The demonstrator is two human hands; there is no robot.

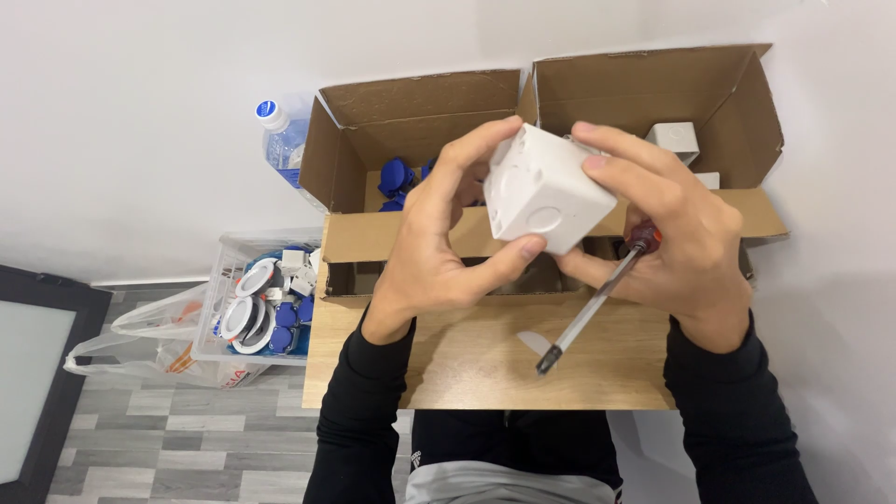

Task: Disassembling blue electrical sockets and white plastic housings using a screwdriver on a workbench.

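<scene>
Two cardboard boxes (551,103) sit open just beyond both hands, w/ blue parts (399,177) inside the one past the left hand (434,247). Between the hands, lifted over the wooden table (467,359), is a white plastic junction box (546,187): left hand clasps its near-left corner, thumb underneath, right hand (677,243) wraps its far-right side. It looks light, hollow, rigid & smooth, so prob best gripped by opposite flat faces; a screwdriver (597,299) is tucked under the right fingers, tip toward the body.

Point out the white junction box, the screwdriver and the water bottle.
white junction box (546,191), head view: middle of its facing side.
screwdriver (588,313), head view: midway along the metal shaft.
water bottle (280,140), head view: clear shoulder below the cap.
</scene>
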